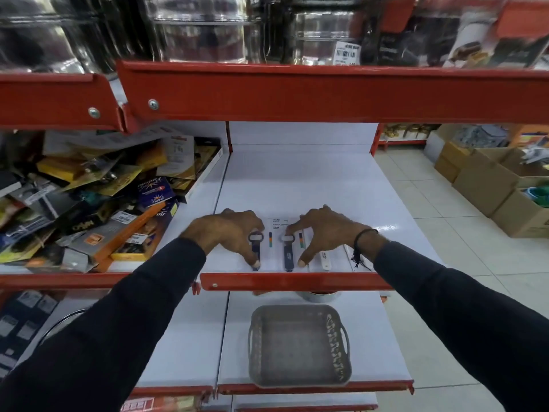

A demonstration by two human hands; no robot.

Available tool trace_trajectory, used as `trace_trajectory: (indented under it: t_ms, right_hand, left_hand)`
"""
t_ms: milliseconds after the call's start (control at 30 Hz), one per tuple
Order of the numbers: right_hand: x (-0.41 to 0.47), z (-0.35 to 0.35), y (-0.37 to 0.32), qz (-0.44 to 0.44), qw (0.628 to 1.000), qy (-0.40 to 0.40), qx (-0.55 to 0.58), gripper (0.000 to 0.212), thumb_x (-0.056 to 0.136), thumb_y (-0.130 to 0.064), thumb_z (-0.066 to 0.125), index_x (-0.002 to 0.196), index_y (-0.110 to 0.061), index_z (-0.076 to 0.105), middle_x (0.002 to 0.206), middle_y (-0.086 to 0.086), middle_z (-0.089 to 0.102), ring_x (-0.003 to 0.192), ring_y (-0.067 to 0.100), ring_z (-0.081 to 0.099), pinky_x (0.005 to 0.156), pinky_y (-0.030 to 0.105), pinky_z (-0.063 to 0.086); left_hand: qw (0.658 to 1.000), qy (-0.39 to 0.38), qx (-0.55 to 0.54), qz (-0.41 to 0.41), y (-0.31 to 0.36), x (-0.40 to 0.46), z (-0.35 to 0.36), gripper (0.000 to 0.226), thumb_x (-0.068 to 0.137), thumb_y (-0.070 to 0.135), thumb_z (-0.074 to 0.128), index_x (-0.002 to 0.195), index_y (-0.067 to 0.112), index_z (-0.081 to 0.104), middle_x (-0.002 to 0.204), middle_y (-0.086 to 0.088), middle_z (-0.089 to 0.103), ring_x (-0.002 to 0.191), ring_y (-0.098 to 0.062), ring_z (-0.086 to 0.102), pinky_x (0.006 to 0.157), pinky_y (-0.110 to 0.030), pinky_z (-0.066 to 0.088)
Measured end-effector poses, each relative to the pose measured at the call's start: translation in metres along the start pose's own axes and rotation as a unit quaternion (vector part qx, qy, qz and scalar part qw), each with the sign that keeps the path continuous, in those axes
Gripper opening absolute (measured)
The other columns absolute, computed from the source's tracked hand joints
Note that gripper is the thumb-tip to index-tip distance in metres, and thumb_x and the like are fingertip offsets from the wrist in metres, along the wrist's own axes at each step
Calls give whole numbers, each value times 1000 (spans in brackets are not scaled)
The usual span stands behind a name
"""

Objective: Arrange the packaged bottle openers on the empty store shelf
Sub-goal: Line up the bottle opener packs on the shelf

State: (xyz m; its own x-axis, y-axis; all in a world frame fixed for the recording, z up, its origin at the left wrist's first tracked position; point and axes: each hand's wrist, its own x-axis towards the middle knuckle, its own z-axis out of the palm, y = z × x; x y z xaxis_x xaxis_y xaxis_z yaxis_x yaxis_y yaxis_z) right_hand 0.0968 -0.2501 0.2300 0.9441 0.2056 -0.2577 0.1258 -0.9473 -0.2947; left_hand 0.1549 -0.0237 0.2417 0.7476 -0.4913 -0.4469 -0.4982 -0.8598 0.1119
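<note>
Inspector: Where do the packaged bottle openers (279,248) lie?

Technician: Flat on the white shelf (297,179), at its front edge, side by side just behind the red lip (291,281). Two dark-handled packs sit between the hands. A white-handled pack (324,260) lies at 3 o'clock from them, partly under the right hand.

Inspector: State of each hand?

Technician: The left hand (228,230) is spread, fingers curved down, its thumb tip pressing the lower end of the left pack. The right hand (323,233) is likewise spread, forefinger touching the metal head of the second pack, thumb resting near that pack's lower end. Neither hand grips anything; both press or nudge.

Inspector: Progress?

Technician: Judged as late-stage. At least three packs are laid in a row. The grey basket (298,346) on the lower shelf at 6 o'clock appears empty, so no further stock is visible. What probably remains is squaring and even spacing. Most of the shelf toward 12 o'clock is bare.
</note>
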Motion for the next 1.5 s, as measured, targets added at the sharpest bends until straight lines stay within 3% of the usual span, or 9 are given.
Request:
trace_trajectory:
  t_ms: [100,233,333,567,800,933,1100,1267,1500]
  right_hand:
    - [-10,-19,11,10,1000,-4,13,91,62,-55,88,143,-42,48,158,-8,38,146,21,30,117,49,24]
    - [-26,-30,35,41,999,-27,-16,91,61,-55,89,142,-42,49,157,-7,38,146,22,30,118,49,27]
    - [-32,-15,44,49,997,-47,-25,85,63,-53,89,139,-42,52,153,-4,42,141,26,36,115,49,30]
    - [-21,-6,46,38,998,-34,-20,81,62,-54,88,135,-42,56,149,-4,47,134,27,41,111,45,33]
    - [-29,-20,55,56,998,-19,-33,87,61,-51,89,139,-44,50,152,-8,44,139,24,38,112,51,33]
    - [-47,-41,78,88,994,-12,-68,88,61,-46,91,139,-40,52,151,-7,45,138,22,40,111,45,36]
    - [-60,-35,97,102,993,-46,-47,80,65,-39,91,137,-33,58,149,-5,52,137,23,45,115,45,35]
    - [-55,-27,93,80,996,-30,-13,76,65,-43,90,135,-33,61,146,-7,56,135,21,49,115,43,36]
    - [-52,-31,80,88,994,-46,-35,72,69,-37,90,134,-30,62,148,-2,52,135,25,47,115,44,37]
  left_hand:
    - [999,33,-2,6,6,6,-5,96,66,58,86,146,31,40,151,5,43,134,-28,41,109,-48,43]
    - [995,72,-22,64,32,15,-3,77,74,65,75,139,33,48,142,5,54,126,-27,48,99,-37,39]
    - [995,73,12,73,44,19,11,76,70,66,74,135,35,52,134,5,60,126,-28,48,106,-39,31]
    - [993,92,25,75,42,26,24,80,63,72,72,131,34,54,130,5,63,114,-25,55,109,-47,37]
    - [996,66,19,48,52,29,4,75,65,63,80,129,33,53,133,3,52,126,-28,42,107,-50,43]
    - [990,107,-8,92,83,34,0,80,74,68,71,141,32,48,147,2,51,137,-30,39,117,-48,31]
    - [987,96,40,123,104,39,21,83,66,79,64,135,35,54,140,3,61,133,-27,47,118,-51,16]
    - [988,104,36,110,100,47,29,91,53,87,60,131,40,56,139,5,60,132,-28,44,113,-51,25]
    - [991,92,19,93,104,48,29,92,52,85,65,131,40,57,140,5,59,131,-30,45,111,-53,34]
